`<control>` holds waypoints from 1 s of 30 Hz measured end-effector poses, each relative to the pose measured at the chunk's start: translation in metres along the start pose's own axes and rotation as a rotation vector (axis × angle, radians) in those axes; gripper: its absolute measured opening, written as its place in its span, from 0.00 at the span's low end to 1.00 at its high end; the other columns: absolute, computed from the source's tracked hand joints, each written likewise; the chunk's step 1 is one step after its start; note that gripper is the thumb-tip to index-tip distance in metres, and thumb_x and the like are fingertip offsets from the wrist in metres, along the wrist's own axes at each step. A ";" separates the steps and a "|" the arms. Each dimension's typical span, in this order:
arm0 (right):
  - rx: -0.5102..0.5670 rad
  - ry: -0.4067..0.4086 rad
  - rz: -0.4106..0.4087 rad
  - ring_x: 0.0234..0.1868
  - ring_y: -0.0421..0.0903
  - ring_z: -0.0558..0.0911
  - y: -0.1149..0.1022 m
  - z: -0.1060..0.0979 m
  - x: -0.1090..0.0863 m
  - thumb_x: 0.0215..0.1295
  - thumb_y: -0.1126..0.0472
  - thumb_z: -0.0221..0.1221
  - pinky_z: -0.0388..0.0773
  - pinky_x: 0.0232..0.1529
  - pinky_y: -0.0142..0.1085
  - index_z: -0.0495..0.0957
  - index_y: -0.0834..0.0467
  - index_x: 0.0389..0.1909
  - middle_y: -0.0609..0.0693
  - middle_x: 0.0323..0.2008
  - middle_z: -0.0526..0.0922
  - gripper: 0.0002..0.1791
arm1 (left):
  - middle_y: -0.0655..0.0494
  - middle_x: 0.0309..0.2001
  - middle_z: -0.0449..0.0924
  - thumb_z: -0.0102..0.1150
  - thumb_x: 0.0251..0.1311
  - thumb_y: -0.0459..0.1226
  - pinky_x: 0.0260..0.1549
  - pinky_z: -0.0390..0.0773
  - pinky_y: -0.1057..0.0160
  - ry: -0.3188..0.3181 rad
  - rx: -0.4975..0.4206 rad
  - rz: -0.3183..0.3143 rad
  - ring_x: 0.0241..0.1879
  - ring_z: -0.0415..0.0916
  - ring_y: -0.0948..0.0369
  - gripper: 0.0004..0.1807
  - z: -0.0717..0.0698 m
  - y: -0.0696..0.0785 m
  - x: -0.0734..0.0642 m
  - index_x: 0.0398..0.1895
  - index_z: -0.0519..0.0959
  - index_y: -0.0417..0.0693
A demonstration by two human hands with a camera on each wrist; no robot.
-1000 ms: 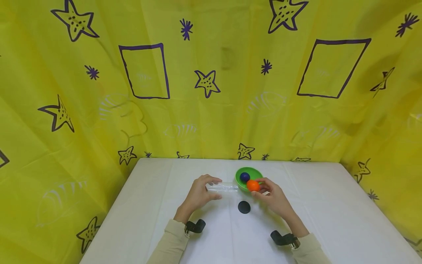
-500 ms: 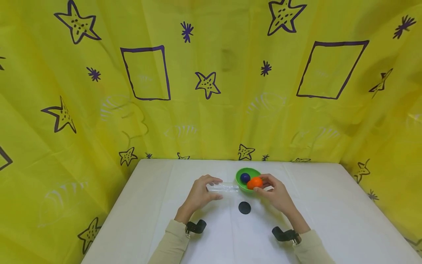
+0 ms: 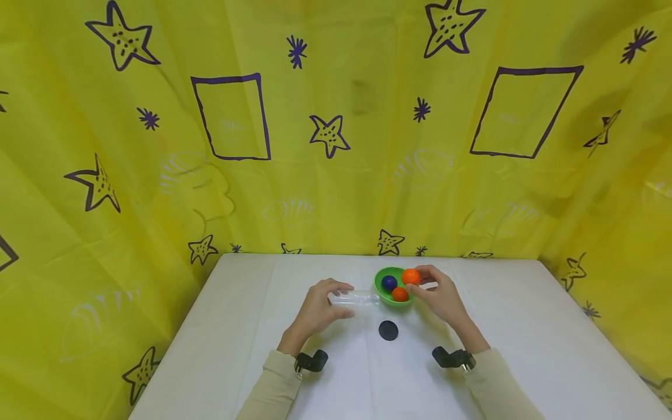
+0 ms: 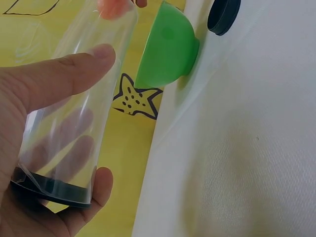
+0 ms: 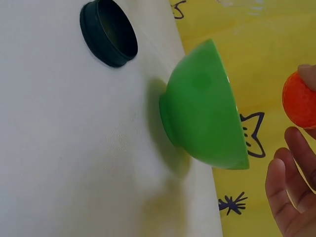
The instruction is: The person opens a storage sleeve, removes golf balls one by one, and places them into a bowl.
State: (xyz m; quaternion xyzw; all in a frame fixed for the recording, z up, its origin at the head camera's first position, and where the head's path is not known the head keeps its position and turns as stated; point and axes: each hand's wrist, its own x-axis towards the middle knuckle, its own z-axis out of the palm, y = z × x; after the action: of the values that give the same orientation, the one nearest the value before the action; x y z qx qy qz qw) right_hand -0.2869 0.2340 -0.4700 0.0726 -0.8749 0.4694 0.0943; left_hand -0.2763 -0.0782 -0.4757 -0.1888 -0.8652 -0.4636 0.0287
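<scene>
My left hand (image 3: 320, 306) grips a clear plastic tube (image 3: 357, 298), which lies sideways with its far end near the bowl. A black cap (image 4: 49, 187) closes the tube's end by my palm. Over the right part of a green bowl (image 3: 391, 303), my right hand (image 3: 440, 294) pinches an orange ball (image 3: 410, 276) between thumb and fingers; its other fingers spread apart in the right wrist view. Inside the bowl are a dark blue ball (image 3: 389, 283) and a second orange ball (image 3: 400, 294). The bowl's wall hides its contents from both wrist views.
A loose black cap (image 3: 388, 331) lies on the white table (image 3: 336, 379) in front of the bowl, between my forearms. Behind the table hangs a yellow curtain (image 3: 367, 192) with star drawings.
My right hand has moved up and away toward the back with its orange ball, uncovering the second orange ball in the bowl. The left hand and tube have stayed put.
</scene>
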 end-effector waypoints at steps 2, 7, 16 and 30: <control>-0.012 0.015 0.004 0.54 0.56 0.79 0.002 0.000 0.005 0.66 0.53 0.68 0.77 0.50 0.37 0.76 0.60 0.60 0.59 0.54 0.82 0.26 | 0.51 0.50 0.85 0.80 0.49 0.37 0.38 0.75 0.65 -0.003 -0.003 0.000 0.49 0.77 0.47 0.26 0.000 0.000 0.000 0.55 0.85 0.53; -0.034 0.027 0.035 0.58 0.58 0.76 0.006 -0.001 0.016 0.67 0.51 0.68 0.75 0.55 0.42 0.74 0.62 0.63 0.61 0.59 0.79 0.29 | 0.50 0.50 0.85 0.80 0.49 0.37 0.38 0.75 0.65 -0.004 -0.003 0.001 0.49 0.77 0.47 0.27 0.000 -0.001 0.000 0.55 0.85 0.52; -0.046 -0.003 0.064 0.60 0.60 0.75 0.013 0.002 0.022 0.67 0.49 0.67 0.74 0.55 0.46 0.74 0.61 0.63 0.61 0.61 0.78 0.30 | 0.52 0.50 0.85 0.80 0.49 0.37 0.38 0.76 0.65 -0.006 0.004 -0.007 0.49 0.77 0.48 0.26 0.000 -0.002 0.000 0.55 0.85 0.55; -0.027 -0.051 0.101 0.61 0.62 0.73 0.017 0.007 0.031 0.66 0.49 0.68 0.72 0.61 0.58 0.75 0.60 0.62 0.63 0.60 0.77 0.29 | 0.47 0.50 0.85 0.80 0.49 0.37 0.36 0.74 0.67 -0.001 -0.015 0.015 0.48 0.77 0.45 0.25 -0.001 -0.002 -0.001 0.54 0.85 0.52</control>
State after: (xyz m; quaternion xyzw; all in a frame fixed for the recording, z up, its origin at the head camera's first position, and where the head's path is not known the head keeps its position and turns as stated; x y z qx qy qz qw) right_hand -0.3208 0.2364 -0.4803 0.0391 -0.8858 0.4597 0.0494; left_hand -0.2762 -0.0803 -0.4769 -0.1958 -0.8603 -0.4696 0.0305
